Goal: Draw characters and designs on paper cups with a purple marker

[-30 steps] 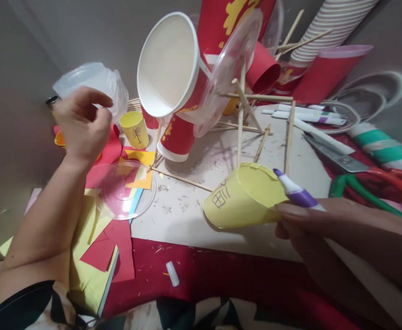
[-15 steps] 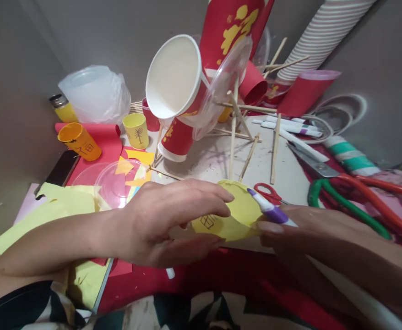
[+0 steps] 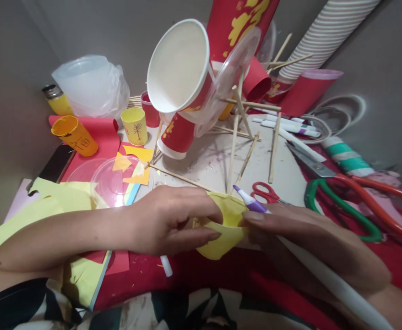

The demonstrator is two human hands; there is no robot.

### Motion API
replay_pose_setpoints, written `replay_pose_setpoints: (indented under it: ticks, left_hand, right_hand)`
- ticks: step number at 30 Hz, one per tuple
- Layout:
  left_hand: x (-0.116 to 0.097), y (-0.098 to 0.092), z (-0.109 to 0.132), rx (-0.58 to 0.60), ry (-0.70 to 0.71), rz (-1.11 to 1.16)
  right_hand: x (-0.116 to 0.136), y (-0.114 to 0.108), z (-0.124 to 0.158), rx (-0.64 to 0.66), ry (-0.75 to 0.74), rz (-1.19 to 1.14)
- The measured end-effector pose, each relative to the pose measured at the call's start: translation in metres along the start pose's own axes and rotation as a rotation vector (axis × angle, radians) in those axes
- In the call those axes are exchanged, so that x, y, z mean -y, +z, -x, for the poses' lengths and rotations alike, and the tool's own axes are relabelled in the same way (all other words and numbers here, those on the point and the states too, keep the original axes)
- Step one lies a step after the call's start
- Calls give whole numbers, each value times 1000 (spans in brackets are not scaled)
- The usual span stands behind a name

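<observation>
In the head view, a yellow paper cup (image 3: 218, 243) is tilted low in front of me, its mouth turned upward. My left hand (image 3: 176, 220) grips its rim at the left, fingers over the edge and thumb on the near wall. A purple-tipped white marker (image 3: 252, 201) is held in my right hand (image 3: 300, 233), tip pointing up and left above the cup's rim. The fingertips of that hand also touch the cup's right side. Behind the right hand lie small red-handled scissors (image 3: 265, 192). Little of the cup's drawing shows beneath my left fingers.
Thin wooden sticks joined into a frame (image 3: 233, 142) stand behind my hands, with large red-and-white paper cups (image 3: 178, 68). Big scissors (image 3: 345, 183) lie right. An orange cup (image 3: 80, 137), a yellow cup with a tree drawing (image 3: 135, 127) and cut paper (image 3: 60, 201) are left.
Both hands have moved slightly left with the cup, which has turned so its drawing is mostly hidden. My left fingers have closed on the rim. The marker has shifted left with my right hand.
</observation>
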State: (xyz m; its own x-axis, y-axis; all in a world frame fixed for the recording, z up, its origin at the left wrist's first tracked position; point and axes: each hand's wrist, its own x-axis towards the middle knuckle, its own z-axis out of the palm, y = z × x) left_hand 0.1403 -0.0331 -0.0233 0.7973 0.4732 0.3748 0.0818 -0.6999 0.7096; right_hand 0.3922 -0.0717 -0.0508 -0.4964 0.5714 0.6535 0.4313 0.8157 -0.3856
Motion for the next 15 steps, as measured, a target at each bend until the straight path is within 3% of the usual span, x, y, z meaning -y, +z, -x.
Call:
replay_pose_setpoints:
  ticks: [3, 9, 15]
  left_hand:
    - [-3, -1, -2, 5, -105, 86]
    - [-5, -4, -6, 44, -601, 418]
    - [-1, -11, -13, -99, -774, 694]
  right_hand:
    - [-1, 4, -1, -20, -5, -30]
    - [-11, 12, 11, -127, 68, -46]
    - [-11, 16, 21, -246, 209, -122]
